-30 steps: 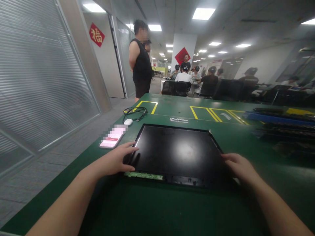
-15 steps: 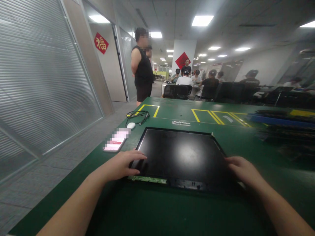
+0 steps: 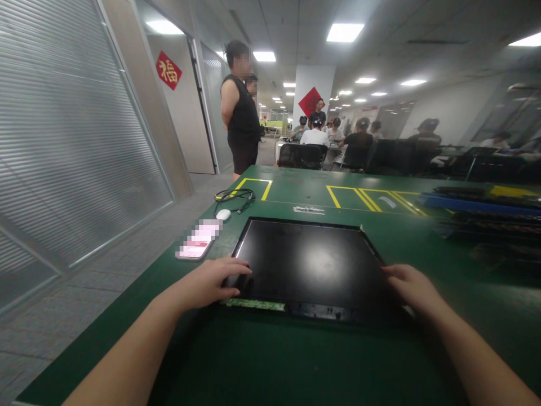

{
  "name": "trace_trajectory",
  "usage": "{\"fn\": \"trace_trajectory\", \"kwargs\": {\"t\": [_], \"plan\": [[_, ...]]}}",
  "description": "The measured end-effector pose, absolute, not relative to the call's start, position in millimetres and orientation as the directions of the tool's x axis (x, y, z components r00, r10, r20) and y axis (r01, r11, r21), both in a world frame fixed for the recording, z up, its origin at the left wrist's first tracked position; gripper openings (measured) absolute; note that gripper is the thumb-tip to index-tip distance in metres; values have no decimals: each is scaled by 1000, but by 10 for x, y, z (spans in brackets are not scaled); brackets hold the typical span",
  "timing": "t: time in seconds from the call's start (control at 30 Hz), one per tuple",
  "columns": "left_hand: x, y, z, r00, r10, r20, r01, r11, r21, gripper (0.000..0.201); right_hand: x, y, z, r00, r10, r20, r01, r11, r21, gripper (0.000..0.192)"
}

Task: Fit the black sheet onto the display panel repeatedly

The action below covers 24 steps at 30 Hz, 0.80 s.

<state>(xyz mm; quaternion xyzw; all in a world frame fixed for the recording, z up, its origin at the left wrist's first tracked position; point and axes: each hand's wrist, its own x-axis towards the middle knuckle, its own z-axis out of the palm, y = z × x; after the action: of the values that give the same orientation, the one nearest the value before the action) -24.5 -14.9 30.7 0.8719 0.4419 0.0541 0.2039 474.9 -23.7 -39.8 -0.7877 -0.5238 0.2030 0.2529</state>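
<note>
Lying flat on the green bench (image 3: 270, 361), a black screen panel (image 3: 306, 262) sits between the person's two hands, its near edge showing a thin green circuit strip (image 3: 253, 304). The left hand (image 3: 211, 282) rests on the panel's near left corner, fingers (image 3: 236, 270) spread loosely over the glass and the thumb curled along the edge, so it presses rather than clamps. The right hand (image 3: 412, 290) lies at the near right corner with its fingers laid open over the rim; whether they hook under the panel cannot be told.

No box or tray shows clearly. At the far right, dark flat stacks (image 3: 482, 217) lie blurred, with a blue strip on top, and what they hold cannot be made out.

Against the picture half a second back, the hands sit at the same corners, the left fingers reaching about as far onto the glass, and the panel has not shifted on the bench; only the view has tipped slightly.

Left of the panel lies a phone (image 3: 196, 242), its screen blurred out, and beyond it a small white mouse (image 3: 223, 214) beside a coiled black cable (image 3: 234, 195). Yellow tape boxes (image 3: 363, 194) mark the far half of the bench. A person in black (image 3: 242, 124) stands past the far left corner. Both forearms are cut off by the lower frame.
</note>
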Motion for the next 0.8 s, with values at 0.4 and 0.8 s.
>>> {"fn": "trace_trajectory", "kwargs": {"t": [0.4,0.8], "plan": [[-319,42,69,353,936,-8,913,-342,223,56,4731,-238,-402,352,934,-67,707,-312,-635,41],[-241,39,37,262,964,-41,936,-244,256,54,4696,-273,-388,386,921,-62,662,-323,-677,40]]}}
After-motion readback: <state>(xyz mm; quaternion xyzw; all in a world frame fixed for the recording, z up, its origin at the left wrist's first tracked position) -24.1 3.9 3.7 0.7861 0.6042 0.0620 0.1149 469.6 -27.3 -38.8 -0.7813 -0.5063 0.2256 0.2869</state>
